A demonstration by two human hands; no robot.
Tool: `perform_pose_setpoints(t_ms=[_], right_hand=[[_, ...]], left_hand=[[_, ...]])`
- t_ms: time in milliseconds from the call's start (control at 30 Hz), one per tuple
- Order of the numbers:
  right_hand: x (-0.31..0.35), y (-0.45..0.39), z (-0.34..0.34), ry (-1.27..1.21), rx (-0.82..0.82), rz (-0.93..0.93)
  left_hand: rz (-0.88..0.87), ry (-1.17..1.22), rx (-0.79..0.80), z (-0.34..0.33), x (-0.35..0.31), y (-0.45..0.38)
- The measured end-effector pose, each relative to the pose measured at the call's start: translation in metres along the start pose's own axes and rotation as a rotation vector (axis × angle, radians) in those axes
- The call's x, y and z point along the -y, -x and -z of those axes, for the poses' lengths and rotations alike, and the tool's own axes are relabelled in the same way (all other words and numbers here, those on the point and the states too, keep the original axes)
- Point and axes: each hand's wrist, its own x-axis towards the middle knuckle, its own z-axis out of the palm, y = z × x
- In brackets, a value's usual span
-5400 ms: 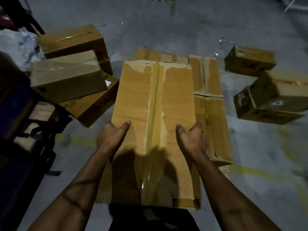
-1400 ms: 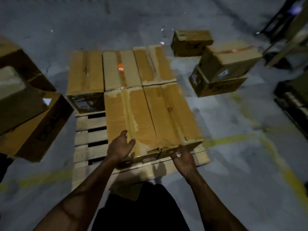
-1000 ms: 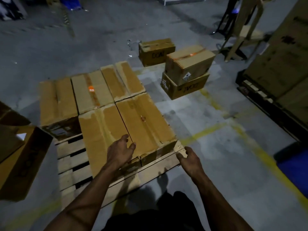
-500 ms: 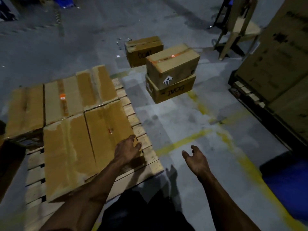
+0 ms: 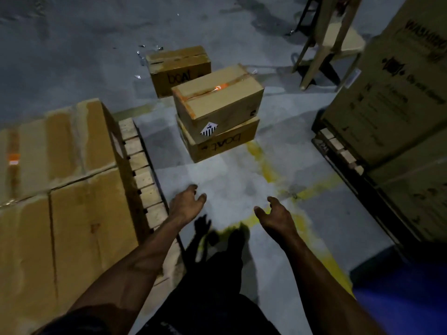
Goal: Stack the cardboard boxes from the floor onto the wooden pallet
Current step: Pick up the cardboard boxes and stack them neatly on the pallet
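Three cardboard boxes sit on the concrete floor [image 5: 229,180] ahead of the hands: a taped box [image 5: 217,99] stacked on a lower box [image 5: 222,142], a third box [image 5: 179,68] just behind. Left of the left hand [image 5: 186,204], boxes [image 5: 65,177] cover the wooden pallet [image 5: 145,180]. Both it and the right hand [image 5: 275,216] reach forward empty, fingers loosely spread. Right of them, large cartons [image 5: 399,112] stand on another pallet.
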Motion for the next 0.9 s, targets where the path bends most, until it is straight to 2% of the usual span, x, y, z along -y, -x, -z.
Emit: perform_pose_setpoints(t_ms=[167,433,600,700,900], right_hand=[[0.039,-0.117,0.069,0.069,0.044,0.051],[0.092,-0.263,0.168,0.159,0.085,0.194],[0.121,-0.367,0.214,0.201,0.133,0.303],[0.137,-0.430,0.248,0.311,0.141,0.478],[0.196,-0.536,0.313,0.334,0.330,0.541]], left_hand=[[0.057,0.006,-0.050,0.015,-0.077,-0.094],[0.083,0.039,-0.166,0.050,-0.188,-0.197],[0.212,0.129,-0.235,0.038,-0.242,-0.262],[0.342,0.239,-0.296,0.030,-0.278,-0.297],[0.482,0.703,-0.509,0.031,-0.358,-0.340]])
